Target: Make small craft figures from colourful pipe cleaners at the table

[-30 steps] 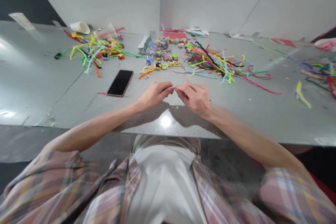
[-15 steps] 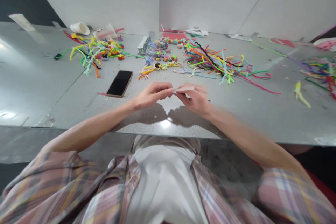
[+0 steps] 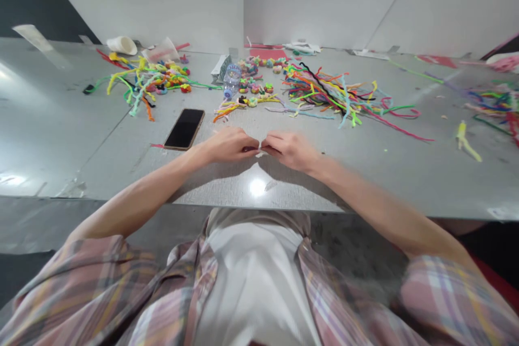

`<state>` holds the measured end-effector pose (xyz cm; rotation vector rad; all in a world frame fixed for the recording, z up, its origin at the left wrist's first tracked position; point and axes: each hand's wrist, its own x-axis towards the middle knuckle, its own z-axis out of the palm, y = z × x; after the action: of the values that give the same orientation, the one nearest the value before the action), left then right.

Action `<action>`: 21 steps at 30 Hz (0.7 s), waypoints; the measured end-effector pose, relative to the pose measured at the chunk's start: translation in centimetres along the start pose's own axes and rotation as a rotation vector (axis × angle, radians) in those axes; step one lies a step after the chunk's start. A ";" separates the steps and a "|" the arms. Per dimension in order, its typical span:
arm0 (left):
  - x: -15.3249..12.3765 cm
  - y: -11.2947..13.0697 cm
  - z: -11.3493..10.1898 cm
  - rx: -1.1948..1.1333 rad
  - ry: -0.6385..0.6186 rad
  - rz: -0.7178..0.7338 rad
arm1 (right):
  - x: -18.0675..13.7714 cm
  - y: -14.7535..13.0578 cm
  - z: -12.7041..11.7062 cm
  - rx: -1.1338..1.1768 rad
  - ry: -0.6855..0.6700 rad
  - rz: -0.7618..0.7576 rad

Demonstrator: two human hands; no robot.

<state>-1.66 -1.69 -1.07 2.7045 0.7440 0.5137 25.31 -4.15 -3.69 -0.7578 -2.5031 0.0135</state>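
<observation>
Over the front part of the grey table, my left hand (image 3: pixel 232 144) and my right hand (image 3: pixel 291 149) meet nearly fingertip to fingertip. Both are closed in a pinch. Between the fingertips shows a bit of a small white strip (image 3: pixel 260 154); the fingers hide most of it, and its material is unclear. A dark-screened phone (image 3: pixel 185 128) lies flat just left of my left hand. Beyond the hands are short bundles of fuzzy pipe cleaners (image 3: pixel 248 102) with knotted, coloured clumps.
A large heap of pipe cleaners (image 3: pixel 324 92) lies at the back right, a tangled pile (image 3: pixel 162 78) at the back left. A plastic bottle (image 3: pixel 232 81) lies between them. A white cup (image 3: pixel 121 45) rests on its side by the wall. One yellow piece (image 3: pixel 463 138) sits far right.
The pale strip stuck out above my right hand and is now mostly hidden. My right hand has turned and drawn slightly away from the left, knuckles now upward.
</observation>
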 end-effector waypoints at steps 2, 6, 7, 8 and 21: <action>0.0 0.0 0.5 0.078 0.052 -0.069 | -0.1 0.0 -0.1 -0.019 0.049 0.036; 0.1 0.0 1.1 0.130 0.124 -0.171 | -0.1 -0.1 -0.3 -0.020 0.112 0.049; 0.1 0.0 1.2 0.111 0.136 -0.182 | -0.1 -0.1 -0.3 -0.008 0.120 0.048; 0.1 0.0 1.2 0.083 0.143 -0.189 | -0.1 -0.2 -0.3 0.005 0.128 0.047; 0.5 2.4 0.7 -0.853 0.115 -0.224 | -0.8 -1.9 -1.2 -0.032 0.279 -0.012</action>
<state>0.04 -3.54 -0.76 1.7957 0.6446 0.7277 25.43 -6.35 -2.75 -0.7045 -2.2473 -0.1278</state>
